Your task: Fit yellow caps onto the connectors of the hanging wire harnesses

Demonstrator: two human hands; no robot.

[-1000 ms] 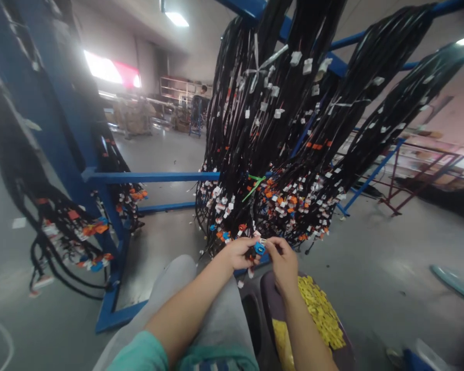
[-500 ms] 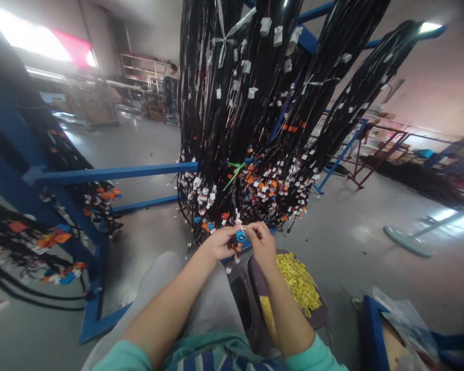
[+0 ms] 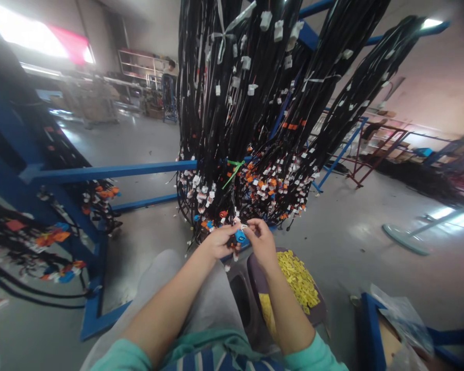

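Note:
A blue wire connector (image 3: 240,236) is between my two hands, below the hanging cables. My left hand (image 3: 219,242) is closed on it from the left, thumb and fingers pinched together. From the other side, my right hand (image 3: 262,244) has its thumb and index finger bent in at the connector's upper edge. A small white piece (image 3: 243,226) shows between the fingertips; whether it belongs to the blue connector I cannot tell. Black wire harnesses (image 3: 216,123) hang in front, with white, orange and blue connectors bunched at their lower ends. A red-orange connector (image 3: 223,214) hangs just above my left hand.
Yellow small parts (image 3: 297,278) fill a dark container on a stool (image 3: 251,296) by my right forearm. A blue rack bar (image 3: 116,172) crosses at left. More harnesses (image 3: 54,237) hang there. At lower right stands a blue frame (image 3: 365,330) with plastic bags. Two people are far back.
My right index finger and thumb have shifted slightly around the top of the blue connector, which has turned a little. My left hand keeps its hold.

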